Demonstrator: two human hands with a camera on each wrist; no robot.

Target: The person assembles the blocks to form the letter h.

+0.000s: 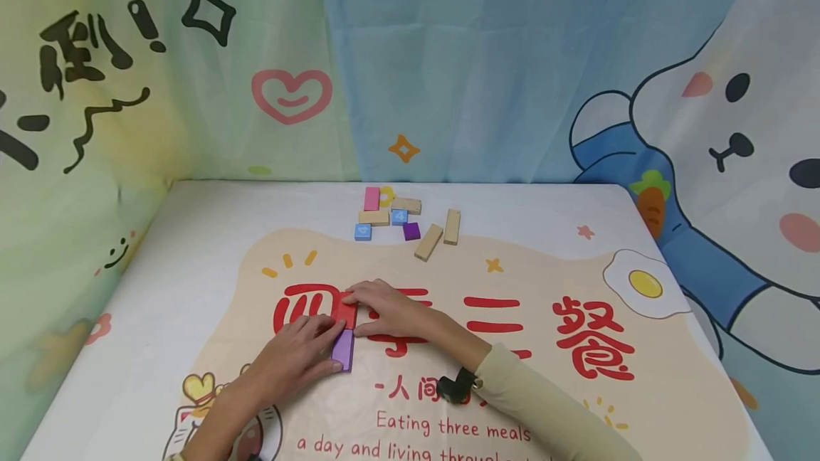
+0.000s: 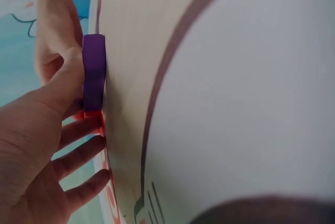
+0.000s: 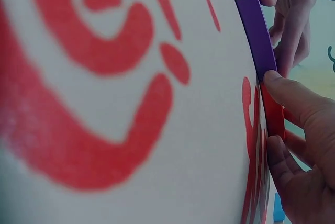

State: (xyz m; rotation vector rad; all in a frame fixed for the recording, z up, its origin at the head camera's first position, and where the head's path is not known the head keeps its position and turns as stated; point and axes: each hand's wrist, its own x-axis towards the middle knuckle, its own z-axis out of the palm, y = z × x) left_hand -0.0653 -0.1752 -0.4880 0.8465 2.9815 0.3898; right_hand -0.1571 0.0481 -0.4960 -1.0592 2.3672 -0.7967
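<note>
A red block and a purple block lie flat on the tablecloth, end to end in one line. My left hand holds the purple block from the left, thumb near its close end and fingertips up by the join. In the left wrist view that thumb rests against the purple block. From the right, my right hand pinches the red block, one digit at its far end and the thumb beside the join. The right wrist view shows the red block touching the purple one.
Toward the table's back edge lie a pink block, a yellow ring, blue blocks, a small dark purple block and several wooden blocks. A black wrist device sits by the right sleeve. Printed curtains stand behind.
</note>
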